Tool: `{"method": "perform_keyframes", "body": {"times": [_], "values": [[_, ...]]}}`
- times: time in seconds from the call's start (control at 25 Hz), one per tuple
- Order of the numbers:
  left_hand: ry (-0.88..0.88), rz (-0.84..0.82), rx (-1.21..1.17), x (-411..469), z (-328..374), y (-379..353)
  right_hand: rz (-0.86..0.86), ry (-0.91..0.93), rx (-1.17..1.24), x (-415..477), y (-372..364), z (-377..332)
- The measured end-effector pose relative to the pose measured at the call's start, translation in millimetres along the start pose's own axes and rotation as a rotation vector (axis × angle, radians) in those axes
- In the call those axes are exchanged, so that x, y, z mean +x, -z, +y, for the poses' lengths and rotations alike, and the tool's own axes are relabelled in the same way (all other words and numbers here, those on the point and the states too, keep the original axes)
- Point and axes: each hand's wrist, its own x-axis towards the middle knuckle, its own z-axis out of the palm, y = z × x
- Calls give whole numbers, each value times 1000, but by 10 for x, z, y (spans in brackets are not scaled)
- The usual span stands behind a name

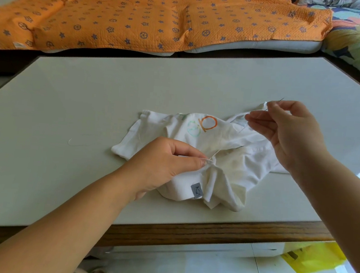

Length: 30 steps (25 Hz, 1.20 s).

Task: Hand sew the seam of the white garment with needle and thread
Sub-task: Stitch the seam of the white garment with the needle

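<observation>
Two pinches — left grip [164, 156] on garment [239, 163], right grip [288, 130] on needle [280, 100].

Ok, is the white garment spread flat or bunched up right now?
Bunched up. The white garment lies crumpled in folds on the table, and the left hand pinches a gathered ridge of it near the middle.

Pale table [113, 91], wood edge on the near side. I note the white garment [244, 163] crumpled on it, between left hand [163, 163] and right hand [290, 133]. Loose thread [76, 143] lies well left of left hand.
</observation>
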Motion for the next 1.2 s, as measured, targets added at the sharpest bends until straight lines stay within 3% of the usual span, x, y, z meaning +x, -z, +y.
{"method": "perform_keyframes", "body": {"times": [0.16,0.32,0.4,0.48,0.6,0.72,1.08,1.2], "values": [[12,-6,8,6,1,22,112,154,-217,40,19,39],[19,-5,7,6,-4,34,125,198,-287,14,2,20],[14,10,-7,4,-1,36,46,197,-336,-89,-48,-24],[8,44,-34,6,6,45,-79,235,-539,-284,-105,-21],[24,88,-101,15,25,62,-288,473,-973,-676,-158,87],[42,94,-147,21,29,66,-439,600,-1102,-924,-186,170],[68,112,-183,21,35,97,-731,413,-1149,-820,-73,119],[64,75,-150,18,41,82,-683,306,-1035,-739,-45,40]]}}
